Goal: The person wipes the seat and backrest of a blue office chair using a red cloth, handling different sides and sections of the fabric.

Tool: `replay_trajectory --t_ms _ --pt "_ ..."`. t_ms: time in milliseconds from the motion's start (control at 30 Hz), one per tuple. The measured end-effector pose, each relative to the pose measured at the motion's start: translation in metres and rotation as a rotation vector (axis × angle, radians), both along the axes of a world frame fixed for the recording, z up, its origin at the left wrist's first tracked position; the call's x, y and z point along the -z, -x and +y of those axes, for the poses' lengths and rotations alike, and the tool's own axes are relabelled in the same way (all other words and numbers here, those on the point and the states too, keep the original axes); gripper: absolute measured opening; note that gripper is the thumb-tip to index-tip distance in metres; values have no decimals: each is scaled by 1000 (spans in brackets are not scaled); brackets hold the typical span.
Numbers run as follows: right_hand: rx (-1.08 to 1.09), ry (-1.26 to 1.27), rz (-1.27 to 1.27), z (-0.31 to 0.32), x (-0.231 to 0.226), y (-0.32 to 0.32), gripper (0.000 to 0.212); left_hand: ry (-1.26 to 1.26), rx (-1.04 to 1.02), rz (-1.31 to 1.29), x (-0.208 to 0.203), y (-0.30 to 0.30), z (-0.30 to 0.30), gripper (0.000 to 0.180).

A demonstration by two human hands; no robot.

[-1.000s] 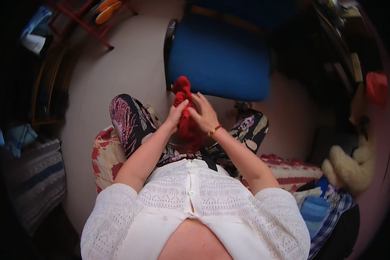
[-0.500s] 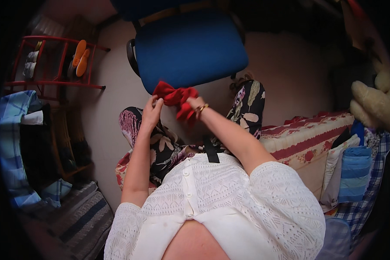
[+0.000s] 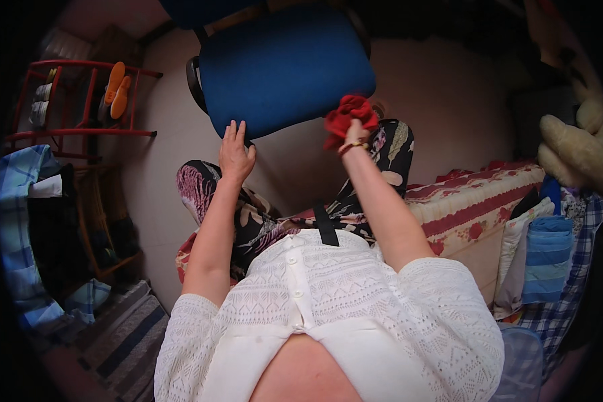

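A crumpled red cloth (image 3: 350,114) is bunched in my right hand (image 3: 356,134), whose fingers are closed around it near the front right corner of the seat. My left hand (image 3: 235,153) has its fingers stretched out and holds nothing. Its fingertips reach the front left edge of the blue chair (image 3: 285,70); whether they press on it I cannot tell. The chair faces me, its black armrest (image 3: 195,85) showing at the left. The fingers under the cloth are partly hidden.
On the left stands a red rack (image 3: 87,132) with orange shoes (image 3: 118,94), above a blue checked cloth (image 3: 23,174). I sit on a bed with a floral cover (image 3: 476,214). To the right are folded blue towels (image 3: 547,258) and a cream plush toy (image 3: 566,151).
My left hand has let go of the red cloth and opened toward the chair's edge. The right hand has carried the cloth to the right and away from me.
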State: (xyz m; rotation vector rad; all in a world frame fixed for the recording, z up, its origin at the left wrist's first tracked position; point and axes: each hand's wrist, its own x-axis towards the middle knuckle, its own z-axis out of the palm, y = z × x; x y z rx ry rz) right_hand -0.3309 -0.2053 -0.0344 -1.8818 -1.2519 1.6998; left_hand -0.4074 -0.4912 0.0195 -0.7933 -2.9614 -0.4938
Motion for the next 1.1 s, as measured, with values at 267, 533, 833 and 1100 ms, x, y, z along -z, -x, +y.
replay_trajectory --t_ms 267,533,833,1100 --pt "-1172 -195 202 -128 10 9 53 -139 54 -52 23 7 25 61" --pt "-477 130 305 59 3 11 28 -174 13 -87 12 5 14 65" --pt "-2 -445 -16 180 -79 2 48 -114 -21 -40 7 2 15 64" --pt "-1556 -763 457 -4 -65 27 42 -114 45 18 14 -3 23 62"
